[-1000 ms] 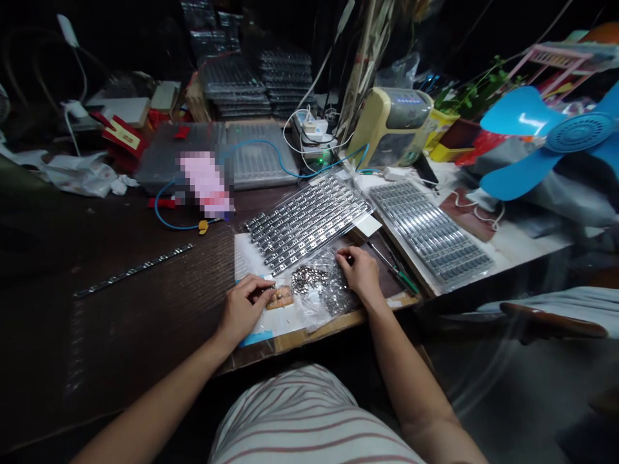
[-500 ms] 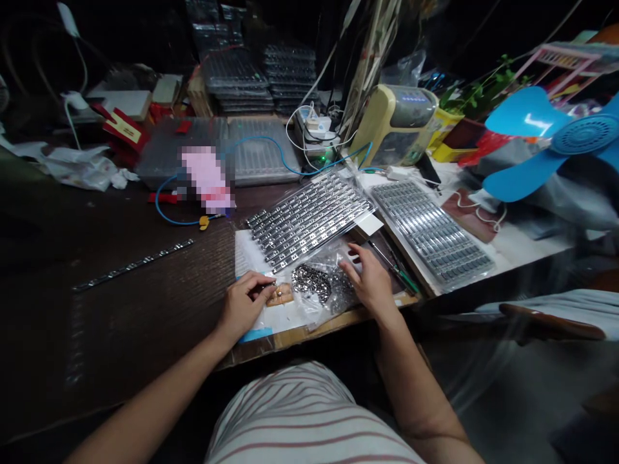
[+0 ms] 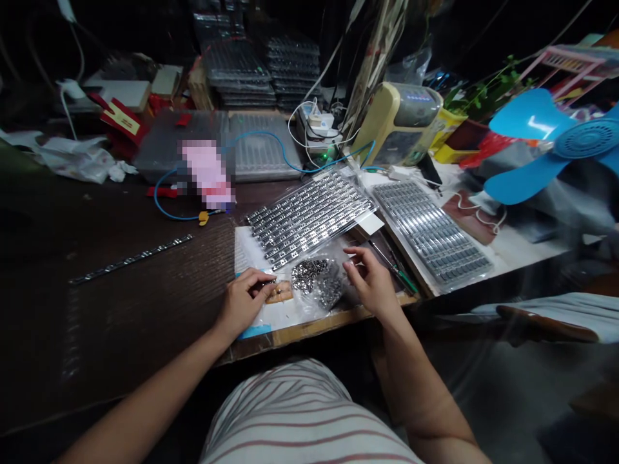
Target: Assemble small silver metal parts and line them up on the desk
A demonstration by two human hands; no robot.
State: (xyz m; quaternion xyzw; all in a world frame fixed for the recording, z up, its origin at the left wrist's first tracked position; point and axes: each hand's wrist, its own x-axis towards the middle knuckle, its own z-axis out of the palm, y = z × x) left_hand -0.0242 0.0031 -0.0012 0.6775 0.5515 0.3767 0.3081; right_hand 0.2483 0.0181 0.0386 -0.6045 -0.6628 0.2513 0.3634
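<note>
My left hand point(image 3: 245, 300) is closed in a pinch at the left end of a small tan block point(image 3: 280, 292). What its fingertips hold is too small and hidden to make out. My right hand point(image 3: 372, 281) is held with thumb and fingers apart, nothing visible between them. It is just right of a clear plastic bag with a pile of small shiny metal parts point(image 3: 307, 274) and a greyer heap of small parts point(image 3: 331, 287). Behind both hands lies a tray of metal strips point(image 3: 309, 219) in rows. White paper point(image 3: 285, 317) lies under the block.
A second tray of strips point(image 3: 430, 232) lies to the right. A single metal strip point(image 3: 130, 259) rests on the dark table at left. Screwdriver-like tools point(image 3: 399, 274) lie right of my right hand. A blue fan point(image 3: 551, 142) stands far right, and a cream-coloured machine point(image 3: 399, 122) at the back.
My right hand has drawn slightly right, away from the bag, and the plastic over the grey heap has shifted. My left hand stays pinched at the tan block.
</note>
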